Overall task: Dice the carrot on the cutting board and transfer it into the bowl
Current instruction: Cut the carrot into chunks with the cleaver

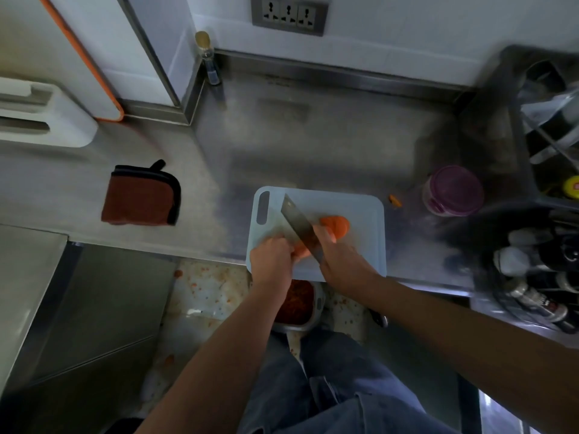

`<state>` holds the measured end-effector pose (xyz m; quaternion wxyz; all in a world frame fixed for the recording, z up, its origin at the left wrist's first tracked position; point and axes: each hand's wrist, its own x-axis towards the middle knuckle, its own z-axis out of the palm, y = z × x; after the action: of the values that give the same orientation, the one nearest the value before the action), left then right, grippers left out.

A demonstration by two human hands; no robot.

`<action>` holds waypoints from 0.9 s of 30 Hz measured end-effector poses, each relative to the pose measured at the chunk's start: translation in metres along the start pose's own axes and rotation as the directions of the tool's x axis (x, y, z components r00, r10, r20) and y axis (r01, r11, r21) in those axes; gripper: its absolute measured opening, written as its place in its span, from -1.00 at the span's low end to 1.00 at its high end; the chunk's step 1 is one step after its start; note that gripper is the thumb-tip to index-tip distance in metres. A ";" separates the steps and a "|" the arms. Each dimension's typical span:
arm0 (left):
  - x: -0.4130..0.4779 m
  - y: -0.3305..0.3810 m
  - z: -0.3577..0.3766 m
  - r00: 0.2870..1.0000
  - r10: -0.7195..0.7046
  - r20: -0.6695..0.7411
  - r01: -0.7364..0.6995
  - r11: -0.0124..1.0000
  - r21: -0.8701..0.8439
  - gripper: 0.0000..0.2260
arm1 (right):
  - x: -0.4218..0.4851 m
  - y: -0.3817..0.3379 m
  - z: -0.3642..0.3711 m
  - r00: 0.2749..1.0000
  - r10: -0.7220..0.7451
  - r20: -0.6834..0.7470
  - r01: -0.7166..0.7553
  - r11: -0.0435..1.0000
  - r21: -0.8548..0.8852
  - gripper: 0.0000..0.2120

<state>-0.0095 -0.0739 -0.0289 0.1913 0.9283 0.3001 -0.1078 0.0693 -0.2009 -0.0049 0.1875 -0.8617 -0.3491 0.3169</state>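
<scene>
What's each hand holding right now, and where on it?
Right hand grips the knife at its handle end; left hand pinches the carrot piece by its left end.

No word, brand or number can be read anywhere in the head view. A faint dark marking on the steel counter (pixel 277 80) close to the back wall is too blurred to make out, and the red patch on the yellow cap (pixel 572 187) at the right edge is too small to tell. The labels on the bottles (pixel 532 300) lying in the rack on the right are smeared beyond reading.
</scene>
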 end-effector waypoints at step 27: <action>-0.004 0.001 -0.002 0.999 -0.018 -0.047 0.015 0.998 -0.059 -0.72 | 0.003 -0.001 0.009 1.000 0.006 -0.009 -0.006 0.999 -0.038 -0.53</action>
<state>-0.0118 -0.0760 -0.0251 0.2106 0.9221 0.3151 -0.0784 0.0644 -0.1974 -0.0121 0.1720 -0.8676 -0.3515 0.3069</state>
